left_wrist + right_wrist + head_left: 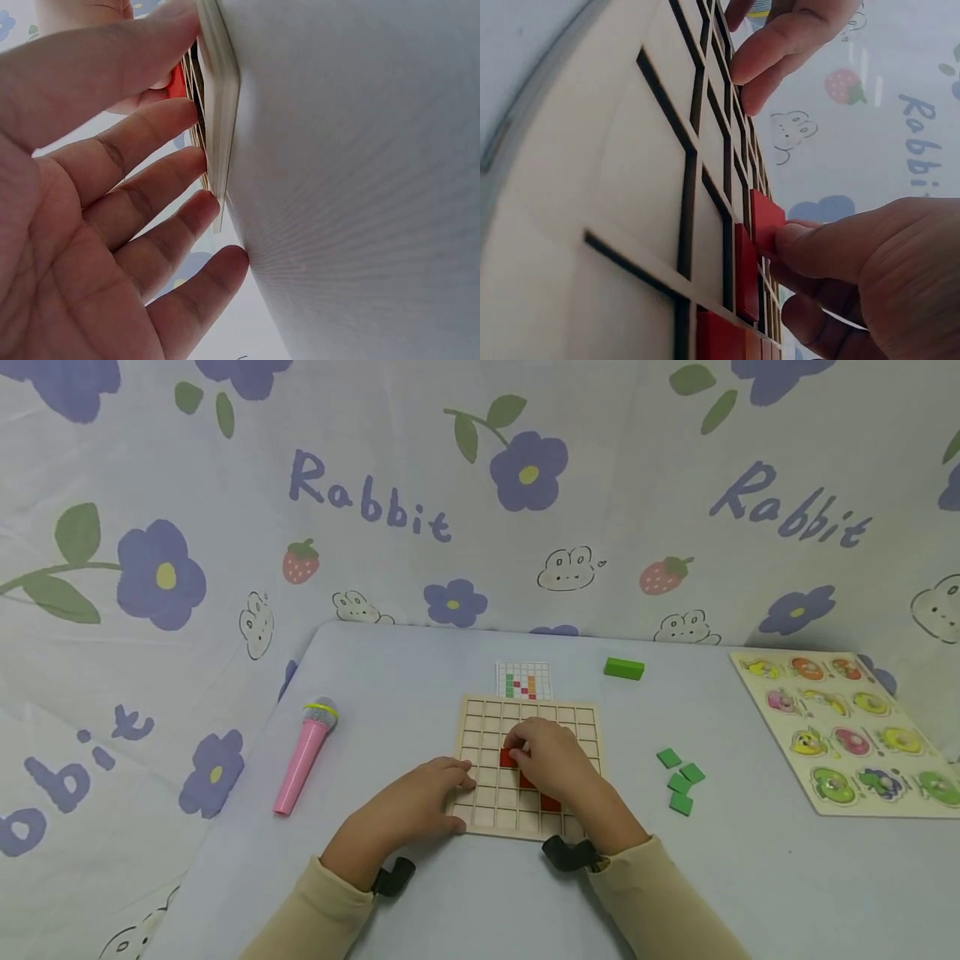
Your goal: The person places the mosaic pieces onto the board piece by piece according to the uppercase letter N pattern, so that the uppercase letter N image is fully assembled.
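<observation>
A wooden grid board (483, 795) lies flat in the middle of the table. Between thumb and fingers my right hand (558, 764) pinches a red square tile (767, 221) at the board's grid, left of centre. More red tiles (551, 804) sit in cells running down to the right, partly hidden under that hand. My left hand (420, 797) rests at the board's left edge, fingers spread and nearly straight, with the thumb at the near corner. In the left wrist view, its fingertips (199, 210) touch the board's side. A pattern card (523, 670) with coloured squares lies just behind the board.
Several loose green square tiles (680, 783) lie right of the board. Farther back is a green block (624, 668). At the left lies a pink toy microphone (300, 764), and a fruit puzzle board (817, 777) occupies the right side. A printed cloth (420, 452) hangs behind.
</observation>
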`<action>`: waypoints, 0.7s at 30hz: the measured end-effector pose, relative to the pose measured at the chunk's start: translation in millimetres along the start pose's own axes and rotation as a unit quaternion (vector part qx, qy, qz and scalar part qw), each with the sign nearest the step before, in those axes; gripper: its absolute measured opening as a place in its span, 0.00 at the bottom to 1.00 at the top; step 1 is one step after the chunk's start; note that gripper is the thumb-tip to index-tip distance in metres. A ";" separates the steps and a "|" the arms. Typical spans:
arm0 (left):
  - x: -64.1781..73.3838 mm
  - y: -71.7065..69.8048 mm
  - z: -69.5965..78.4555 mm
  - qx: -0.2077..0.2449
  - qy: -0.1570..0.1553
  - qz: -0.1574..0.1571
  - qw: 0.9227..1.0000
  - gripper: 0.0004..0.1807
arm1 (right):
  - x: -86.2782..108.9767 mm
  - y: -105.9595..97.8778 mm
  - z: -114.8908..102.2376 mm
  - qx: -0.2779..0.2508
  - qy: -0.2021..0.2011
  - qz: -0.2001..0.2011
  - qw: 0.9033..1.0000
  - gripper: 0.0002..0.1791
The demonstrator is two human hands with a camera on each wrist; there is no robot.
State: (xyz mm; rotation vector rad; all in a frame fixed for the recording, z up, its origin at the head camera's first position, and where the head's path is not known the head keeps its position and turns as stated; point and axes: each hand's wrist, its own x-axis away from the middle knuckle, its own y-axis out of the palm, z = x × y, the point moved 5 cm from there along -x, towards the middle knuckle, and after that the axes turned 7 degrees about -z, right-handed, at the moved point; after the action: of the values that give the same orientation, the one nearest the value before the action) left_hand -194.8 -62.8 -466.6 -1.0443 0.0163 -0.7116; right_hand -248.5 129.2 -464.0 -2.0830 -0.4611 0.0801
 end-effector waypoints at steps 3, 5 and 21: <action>-0.3 0.9 -1.0 -0.001 0.002 0.000 1.000 0.30 | -0.1 1.3 -1.4 0.023 -0.009 0.004 1.000 0.05; -0.5 1.3 -1.8 -0.002 0.003 0.000 1.000 0.30 | -0.2 2.1 -2.2 0.041 -0.015 0.007 0.999 0.05; 2.4 -0.7 0.6 0.002 -0.004 -0.007 1.000 0.32 | 33.7 -51.5 69.5 0.011 0.069 0.083 0.994 0.11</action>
State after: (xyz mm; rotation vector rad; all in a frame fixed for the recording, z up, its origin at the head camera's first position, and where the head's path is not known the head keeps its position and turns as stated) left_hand -193.1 -63.9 -465.0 -1.0443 0.0009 -0.7195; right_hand -248.9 221.4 -453.6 -2.0856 -0.2015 0.0387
